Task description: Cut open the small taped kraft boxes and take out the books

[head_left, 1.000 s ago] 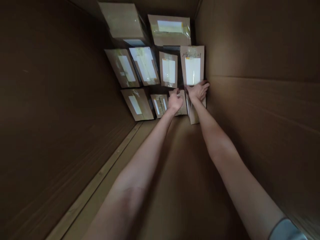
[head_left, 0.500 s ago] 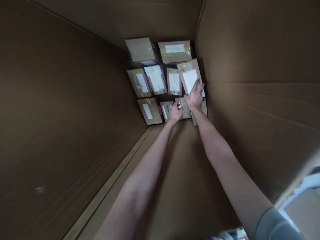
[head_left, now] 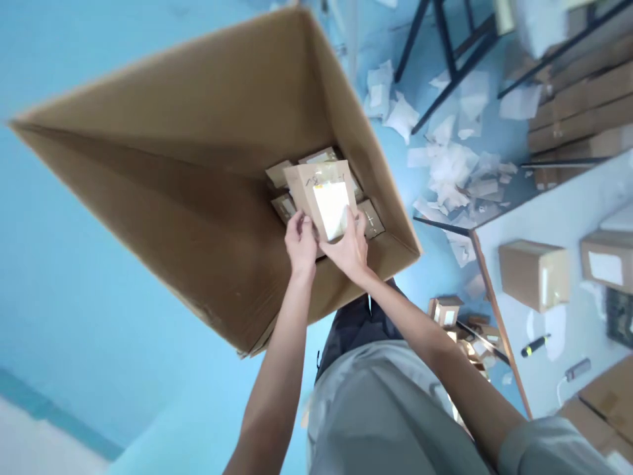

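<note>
A small taped cardboard box, with a white label and handwriting on its top, is tilted above the other boxes inside a large open carton. My right hand grips its lower right corner, thumb along the near edge and fingers over the label side. At the box's lower left edge is my left hand, its fingers curled against the side; their tips are partly hidden. Below lie several similar boxes, among them a marked box to the right and a labelled box to the left.
Tall carton walls surround both forearms. Crumpled white paper litters the blue floor beyond. On the right, a table bears a cardboard box and a black-and-yellow tool. More boxes are stacked at upper right.
My head view has drawn back from deep inside the carton, and the room now shows. The labelled box has come up with my right hand, and my left hand has moved to its left side.
</note>
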`<move>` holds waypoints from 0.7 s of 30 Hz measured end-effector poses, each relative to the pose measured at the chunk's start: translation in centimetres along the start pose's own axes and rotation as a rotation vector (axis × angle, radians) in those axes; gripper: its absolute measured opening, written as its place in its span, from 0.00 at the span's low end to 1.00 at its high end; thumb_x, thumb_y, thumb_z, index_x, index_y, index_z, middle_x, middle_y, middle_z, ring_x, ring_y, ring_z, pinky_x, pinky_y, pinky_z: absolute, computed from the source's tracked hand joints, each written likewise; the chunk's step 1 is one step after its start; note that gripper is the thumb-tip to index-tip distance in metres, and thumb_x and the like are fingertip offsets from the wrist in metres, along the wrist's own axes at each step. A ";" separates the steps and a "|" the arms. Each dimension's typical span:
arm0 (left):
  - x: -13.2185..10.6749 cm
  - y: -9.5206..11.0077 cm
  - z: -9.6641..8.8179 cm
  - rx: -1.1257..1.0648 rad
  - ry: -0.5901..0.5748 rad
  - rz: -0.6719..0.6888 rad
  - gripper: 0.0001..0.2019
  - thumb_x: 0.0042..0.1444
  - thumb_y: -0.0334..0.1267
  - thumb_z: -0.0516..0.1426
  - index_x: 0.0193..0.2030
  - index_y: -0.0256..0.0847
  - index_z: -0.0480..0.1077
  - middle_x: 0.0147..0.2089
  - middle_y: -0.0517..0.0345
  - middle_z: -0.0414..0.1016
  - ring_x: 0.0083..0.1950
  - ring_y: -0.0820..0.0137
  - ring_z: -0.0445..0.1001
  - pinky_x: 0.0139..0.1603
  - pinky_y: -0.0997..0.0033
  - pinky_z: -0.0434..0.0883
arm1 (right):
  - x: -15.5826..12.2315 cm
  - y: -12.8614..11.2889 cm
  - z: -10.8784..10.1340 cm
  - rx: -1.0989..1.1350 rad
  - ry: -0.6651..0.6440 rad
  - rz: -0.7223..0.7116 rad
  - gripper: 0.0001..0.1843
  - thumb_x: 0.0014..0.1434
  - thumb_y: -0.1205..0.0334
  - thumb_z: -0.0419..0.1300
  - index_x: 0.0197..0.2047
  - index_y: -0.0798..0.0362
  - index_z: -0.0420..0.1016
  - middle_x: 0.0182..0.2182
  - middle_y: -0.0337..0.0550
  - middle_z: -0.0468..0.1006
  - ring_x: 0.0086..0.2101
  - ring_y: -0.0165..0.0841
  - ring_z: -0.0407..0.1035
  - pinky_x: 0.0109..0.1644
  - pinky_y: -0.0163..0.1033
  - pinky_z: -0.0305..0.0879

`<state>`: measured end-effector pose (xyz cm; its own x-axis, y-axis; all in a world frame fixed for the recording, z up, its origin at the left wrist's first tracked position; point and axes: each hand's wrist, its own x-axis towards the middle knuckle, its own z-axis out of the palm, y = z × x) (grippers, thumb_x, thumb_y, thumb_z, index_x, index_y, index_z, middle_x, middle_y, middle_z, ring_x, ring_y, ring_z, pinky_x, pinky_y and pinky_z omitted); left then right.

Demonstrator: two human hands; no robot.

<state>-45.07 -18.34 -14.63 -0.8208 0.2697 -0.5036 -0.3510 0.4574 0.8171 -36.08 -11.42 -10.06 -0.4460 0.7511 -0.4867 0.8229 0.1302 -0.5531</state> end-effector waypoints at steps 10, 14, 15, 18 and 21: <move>-25.2 14.8 6.7 0.104 -0.789 0.541 0.31 0.79 0.55 0.55 0.84 0.55 0.65 0.89 0.49 0.59 0.90 0.56 0.59 0.87 0.55 0.66 | -20.0 8.3 -23.7 0.131 0.656 0.149 0.69 0.56 0.44 0.81 0.90 0.40 0.50 0.82 0.64 0.56 0.50 0.46 0.82 0.54 0.57 0.88; -31.8 12.6 15.2 0.207 -1.217 0.445 0.27 0.77 0.53 0.59 0.79 0.53 0.72 0.85 0.46 0.67 0.86 0.54 0.67 0.80 0.53 0.75 | -26.6 18.4 -29.8 0.036 0.878 0.435 0.65 0.58 0.42 0.76 0.89 0.41 0.51 0.80 0.66 0.59 0.45 0.46 0.82 0.55 0.62 0.86; -33.0 11.6 17.6 0.239 -1.263 0.394 0.27 0.77 0.51 0.60 0.78 0.53 0.72 0.85 0.46 0.68 0.85 0.52 0.69 0.80 0.52 0.76 | -28.1 21.4 -31.1 0.016 0.941 0.499 0.64 0.59 0.42 0.76 0.89 0.41 0.51 0.79 0.66 0.60 0.45 0.46 0.82 0.56 0.64 0.86; -36.2 8.4 24.9 0.386 -1.272 0.233 0.30 0.75 0.43 0.62 0.81 0.49 0.67 0.85 0.42 0.67 0.84 0.51 0.71 0.80 0.50 0.75 | -31.2 30.8 -34.7 -0.034 1.118 0.681 0.61 0.59 0.41 0.74 0.88 0.38 0.53 0.79 0.65 0.60 0.51 0.52 0.83 0.59 0.65 0.84; -38.6 5.4 32.0 0.560 -1.212 0.143 0.37 0.74 0.44 0.64 0.86 0.42 0.59 0.86 0.32 0.65 0.81 0.50 0.74 0.79 0.50 0.74 | -31.2 39.5 -38.1 -0.090 1.184 0.851 0.59 0.59 0.40 0.73 0.86 0.41 0.56 0.79 0.69 0.56 0.67 0.62 0.75 0.62 0.68 0.81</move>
<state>-0.82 0.83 0.24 0.1811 0.7859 -0.5913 0.1728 0.5664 0.8058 23.77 -5.02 9.07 0.6844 0.6964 0.2159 0.7231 -0.6104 -0.3234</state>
